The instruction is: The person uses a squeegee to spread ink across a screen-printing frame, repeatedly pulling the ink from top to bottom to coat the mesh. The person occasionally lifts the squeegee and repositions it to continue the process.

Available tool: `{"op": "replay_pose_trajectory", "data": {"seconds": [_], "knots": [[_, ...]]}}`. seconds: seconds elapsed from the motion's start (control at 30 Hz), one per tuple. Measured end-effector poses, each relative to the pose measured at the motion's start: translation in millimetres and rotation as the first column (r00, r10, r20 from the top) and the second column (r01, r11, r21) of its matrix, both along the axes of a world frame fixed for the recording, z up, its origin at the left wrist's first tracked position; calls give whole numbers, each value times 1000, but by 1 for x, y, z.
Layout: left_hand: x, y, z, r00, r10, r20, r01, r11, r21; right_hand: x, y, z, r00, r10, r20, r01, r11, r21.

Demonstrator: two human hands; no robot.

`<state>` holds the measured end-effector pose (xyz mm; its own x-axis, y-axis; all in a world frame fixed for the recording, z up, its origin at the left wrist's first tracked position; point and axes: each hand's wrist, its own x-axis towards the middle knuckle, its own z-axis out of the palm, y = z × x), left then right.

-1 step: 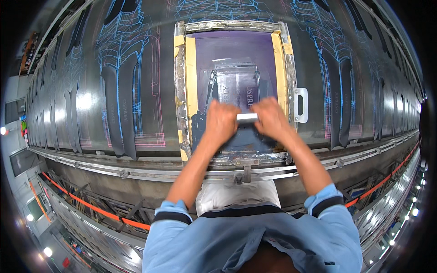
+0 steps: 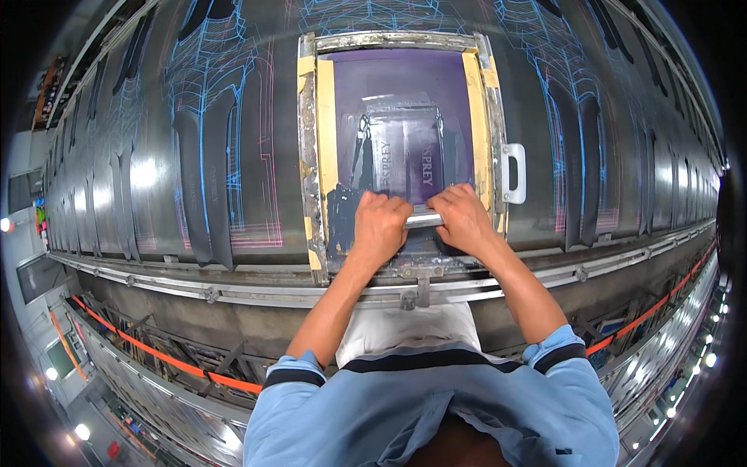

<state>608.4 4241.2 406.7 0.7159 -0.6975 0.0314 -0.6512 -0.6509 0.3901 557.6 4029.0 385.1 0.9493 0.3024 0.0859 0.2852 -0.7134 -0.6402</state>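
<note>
A squeegee with a pale metal handle bar (image 2: pixel 424 219) lies crosswise over the near part of a screen-printing frame (image 2: pixel 307 167). My left hand (image 2: pixel 381 226) is closed round the bar's left side, and my right hand (image 2: pixel 465 219) grips its right side. Beneath them, the blade is mostly hidden by my hands. Purple mesh (image 2: pixel 405 74) fills the frame, with a lettered stencil area in its middle. Dark ink (image 2: pixel 341 214) smears the mesh left of my left hand. Yellow tape (image 2: pixel 327 117) lines the frame's inner sides.
Dark fabric pieces (image 2: pixel 210 187) lie in a row along the long table, among blue and pink printed lines. A white handle (image 2: pixel 513 173) sticks out from the frame's right side. A metal rail (image 2: pixel 537 276) runs along the table's near edge, in front of my body.
Both hands have drawn the squeegee toward me, down the mesh. More of the lettered stencil area shows beyond the bar.
</note>
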Motion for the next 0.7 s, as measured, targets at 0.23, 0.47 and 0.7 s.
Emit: {"op": "replay_pose_trajectory", "data": {"seconds": [0.23, 0.47, 0.7], "knots": [[11, -5, 22, 995, -44, -89, 47, 998, 36, 13, -9, 20, 987, 91, -130, -106, 988, -114], [146, -45, 20, 996, -54, 72, 51, 997, 50, 148, -48, 13, 1000, 19, -2, -19, 989, -149], [184, -57, -2, 999, -8, 36, 7, 999, 34, 187, -54, -10, 994, -26, -104, 23, 999, -25]]}}
